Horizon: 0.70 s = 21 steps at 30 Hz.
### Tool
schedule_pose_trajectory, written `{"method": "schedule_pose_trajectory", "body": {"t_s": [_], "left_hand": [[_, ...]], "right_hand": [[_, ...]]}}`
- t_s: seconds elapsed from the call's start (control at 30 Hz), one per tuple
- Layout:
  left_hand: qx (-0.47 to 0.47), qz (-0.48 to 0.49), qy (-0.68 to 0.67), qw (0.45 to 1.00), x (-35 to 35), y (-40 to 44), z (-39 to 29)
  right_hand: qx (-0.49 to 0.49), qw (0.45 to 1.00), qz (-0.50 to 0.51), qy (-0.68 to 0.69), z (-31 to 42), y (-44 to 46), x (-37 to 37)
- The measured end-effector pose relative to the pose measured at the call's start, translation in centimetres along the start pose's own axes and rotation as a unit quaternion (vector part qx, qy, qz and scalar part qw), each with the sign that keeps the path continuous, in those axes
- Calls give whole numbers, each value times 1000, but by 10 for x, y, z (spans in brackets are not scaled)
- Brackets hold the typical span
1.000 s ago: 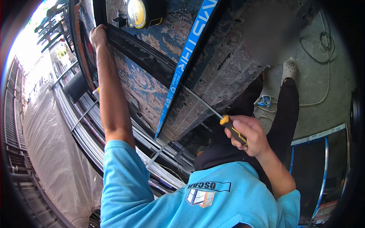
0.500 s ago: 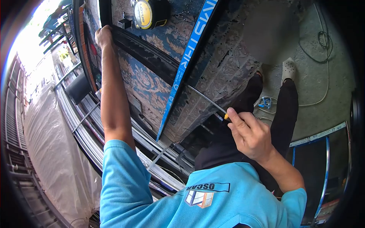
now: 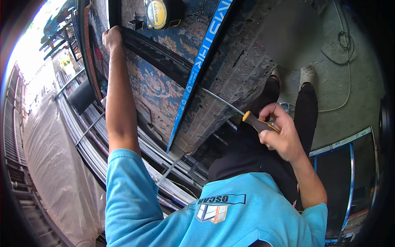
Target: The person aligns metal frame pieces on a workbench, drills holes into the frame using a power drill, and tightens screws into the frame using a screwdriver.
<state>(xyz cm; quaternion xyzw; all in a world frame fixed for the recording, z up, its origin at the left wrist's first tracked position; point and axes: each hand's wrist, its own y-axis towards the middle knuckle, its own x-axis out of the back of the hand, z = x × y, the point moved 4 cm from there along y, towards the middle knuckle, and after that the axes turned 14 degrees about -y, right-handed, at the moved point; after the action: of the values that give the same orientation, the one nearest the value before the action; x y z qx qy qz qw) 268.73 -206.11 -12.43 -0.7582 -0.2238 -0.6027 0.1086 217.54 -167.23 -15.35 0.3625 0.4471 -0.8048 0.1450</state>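
My right hand (image 3: 284, 133) is closed round the back end of the handle of a screwdriver (image 3: 252, 120), dark grey with yellow. Its long metal shaft runs to the outer side of a black metal frame bar with blue protective tape (image 3: 203, 55), where the tip is hidden. My left hand (image 3: 112, 38), arm stretched out, grips the frame at the far end of a black crossbar (image 3: 158, 55), where it meets another bar. The crossbar's near end meets the taped bar opposite the screwdriver.
A yellow and black tape measure (image 3: 157, 13) and a small black block (image 3: 135, 24) lie on the patterned, worn table covering (image 3: 154, 84). Long metal profiles (image 3: 92, 142) are stacked to the left beside plastic sheeting (image 3: 53, 152). A cable (image 3: 349, 82) trails across the floor.
My right hand has turned and its fingers have shifted on the screwdriver, so more of the handle shows. My left hand stays on the frame.
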Motion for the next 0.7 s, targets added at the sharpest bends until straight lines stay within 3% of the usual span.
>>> {"method": "schedule_pose_trajectory", "body": {"t_s": [0.03,0.07,0.2,0.3,0.43,0.5,0.57,0.6,0.7], "left_hand": [[39,5,-40,998,0,-2,0],[78,7,-80,994,-1,-4,0],[83,-6,-69,994,5,-16,-11],[67,2,-51,996,5,-11,-10],[81,22,-47,995,10,-26,-27],[76,12,-57,995,9,-27,-25],[68,-1,-65,996,8,-25,-23],[69,-11,-84,994,7,-25,-21],[70,-17,-98,993,8,-22,-18]], "right_hand": [[168,952,-46,-252,20,-4,-3],[319,813,-86,-479,35,-10,-15],[415,679,-113,-596,4,-19,-29],[423,667,-104,-604,-2,-18,-28],[391,730,-160,-537,7,-14,-19],[387,712,-168,-561,11,-9,-18],[334,730,-194,-564,17,-3,-18],[290,782,-181,-521,22,-3,-20],[258,808,-131,-513,15,-9,-13]]}}
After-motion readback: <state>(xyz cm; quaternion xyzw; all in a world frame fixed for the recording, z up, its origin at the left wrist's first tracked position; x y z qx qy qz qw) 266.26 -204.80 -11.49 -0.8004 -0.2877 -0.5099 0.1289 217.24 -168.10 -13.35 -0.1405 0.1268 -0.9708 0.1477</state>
